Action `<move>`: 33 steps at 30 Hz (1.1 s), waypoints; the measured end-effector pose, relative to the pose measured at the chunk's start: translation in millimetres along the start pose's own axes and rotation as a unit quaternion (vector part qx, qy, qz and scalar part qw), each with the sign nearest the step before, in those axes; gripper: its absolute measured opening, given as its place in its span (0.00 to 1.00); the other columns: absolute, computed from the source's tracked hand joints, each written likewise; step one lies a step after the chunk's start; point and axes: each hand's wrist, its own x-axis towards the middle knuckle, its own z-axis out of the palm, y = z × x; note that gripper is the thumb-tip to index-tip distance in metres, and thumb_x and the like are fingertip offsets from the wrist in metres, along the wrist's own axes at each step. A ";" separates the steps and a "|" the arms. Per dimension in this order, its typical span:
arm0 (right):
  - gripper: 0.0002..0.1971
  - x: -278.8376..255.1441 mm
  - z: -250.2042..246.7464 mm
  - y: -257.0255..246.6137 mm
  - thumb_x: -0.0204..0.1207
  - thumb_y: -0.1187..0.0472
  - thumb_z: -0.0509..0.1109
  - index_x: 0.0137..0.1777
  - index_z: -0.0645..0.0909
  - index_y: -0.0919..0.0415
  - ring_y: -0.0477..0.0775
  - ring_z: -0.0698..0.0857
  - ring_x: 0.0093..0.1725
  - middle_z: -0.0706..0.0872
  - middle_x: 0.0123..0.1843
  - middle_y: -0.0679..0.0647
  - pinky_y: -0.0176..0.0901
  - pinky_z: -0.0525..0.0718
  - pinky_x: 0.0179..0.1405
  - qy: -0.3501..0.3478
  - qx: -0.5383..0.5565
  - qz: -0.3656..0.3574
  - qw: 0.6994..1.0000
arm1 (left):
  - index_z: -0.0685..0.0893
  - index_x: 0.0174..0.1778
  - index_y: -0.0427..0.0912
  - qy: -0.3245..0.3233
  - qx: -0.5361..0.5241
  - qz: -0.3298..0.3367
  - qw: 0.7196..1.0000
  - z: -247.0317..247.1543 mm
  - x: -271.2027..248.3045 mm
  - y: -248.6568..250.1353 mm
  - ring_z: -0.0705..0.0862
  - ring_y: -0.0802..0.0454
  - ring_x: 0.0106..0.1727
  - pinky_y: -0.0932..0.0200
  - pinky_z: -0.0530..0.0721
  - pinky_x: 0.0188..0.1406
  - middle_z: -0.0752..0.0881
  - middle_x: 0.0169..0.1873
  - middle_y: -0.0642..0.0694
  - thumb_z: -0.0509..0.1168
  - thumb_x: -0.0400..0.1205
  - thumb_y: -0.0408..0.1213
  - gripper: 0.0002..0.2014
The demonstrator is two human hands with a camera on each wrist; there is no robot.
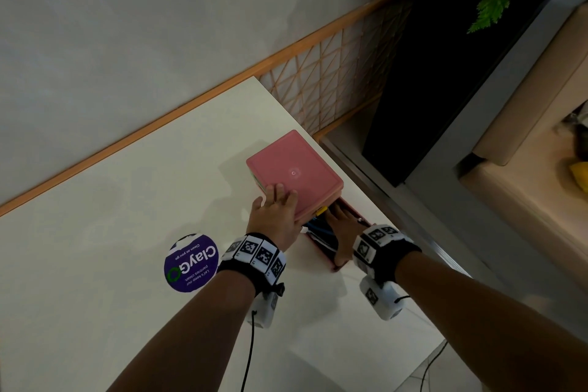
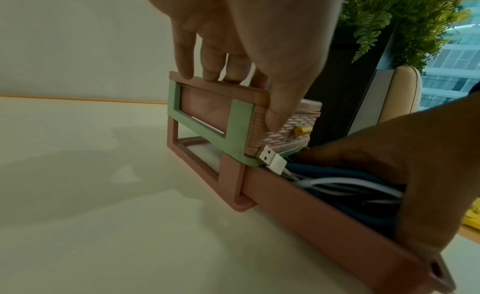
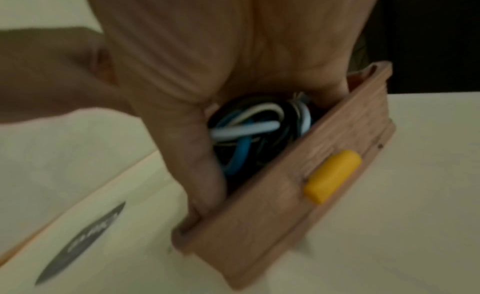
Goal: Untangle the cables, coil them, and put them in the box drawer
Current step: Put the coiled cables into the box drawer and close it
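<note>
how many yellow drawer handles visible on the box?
2. One yellow handle sits on the front of the open bottom drawer, which holds the cables. A second handle is on the closed upper drawer. Others may be hidden.

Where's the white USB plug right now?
In the left wrist view, the white USB plug pokes up from the open drawer, against the box's green frame.
</note>
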 end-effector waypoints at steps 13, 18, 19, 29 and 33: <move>0.46 -39.3 18.5 8.3 0.73 0.42 0.63 0.81 0.39 0.57 0.59 0.58 0.82 0.45 0.85 0.59 0.59 0.62 0.76 0.114 -0.101 0.009 0.988 | 0.60 0.77 0.45 0.010 -0.004 -0.001 1.000 2.1 0.0 -0.7 0.53 0.40 0.83 0.41 0.62 0.76 0.60 0.79 0.40 0.58 0.82 0.52 0.29; 0.48 -40.1 21.3 5.0 0.73 0.41 0.64 0.81 0.38 0.59 0.63 0.49 0.83 0.44 0.84 0.63 0.60 0.49 0.81 0.099 -0.073 0.013 0.992 | 0.61 0.76 0.45 0.018 -0.004 0.000 1.000 3.1 -0.3 -1.0 0.55 0.40 0.82 0.40 0.63 0.75 0.61 0.79 0.40 0.57 0.82 0.54 0.29; 0.48 -41.3 20.2 5.3 0.73 0.41 0.64 0.81 0.37 0.59 0.64 0.47 0.83 0.42 0.84 0.63 0.60 0.47 0.81 0.087 -0.062 0.012 0.994 | 0.61 0.76 0.45 0.020 -0.003 -0.001 1.000 3.8 -0.1 -0.9 0.55 0.40 0.82 0.41 0.63 0.75 0.62 0.78 0.40 0.57 0.82 0.54 0.29; 0.33 -35.5 19.4 -4.5 0.79 0.41 0.54 0.80 0.49 0.51 0.64 0.55 0.82 0.52 0.84 0.57 0.65 0.58 0.78 0.199 -0.043 -0.023 0.979 | 0.60 0.78 0.46 0.016 -0.007 0.000 1.000 2.7 -0.4 -2.1 0.55 0.42 0.83 0.42 0.62 0.76 0.61 0.79 0.41 0.58 0.82 0.54 0.30; 0.36 -31.0 27.0 -12.5 0.64 0.47 0.77 0.71 0.66 0.49 0.67 0.78 0.69 0.76 0.72 0.64 0.71 0.78 0.64 0.233 -0.084 -0.063 0.967 | 0.62 0.76 0.46 0.027 -0.010 0.000 1.000 2.4 -0.3 -1.6 0.56 0.43 0.81 0.42 0.64 0.74 0.62 0.76 0.42 0.58 0.82 0.53 0.29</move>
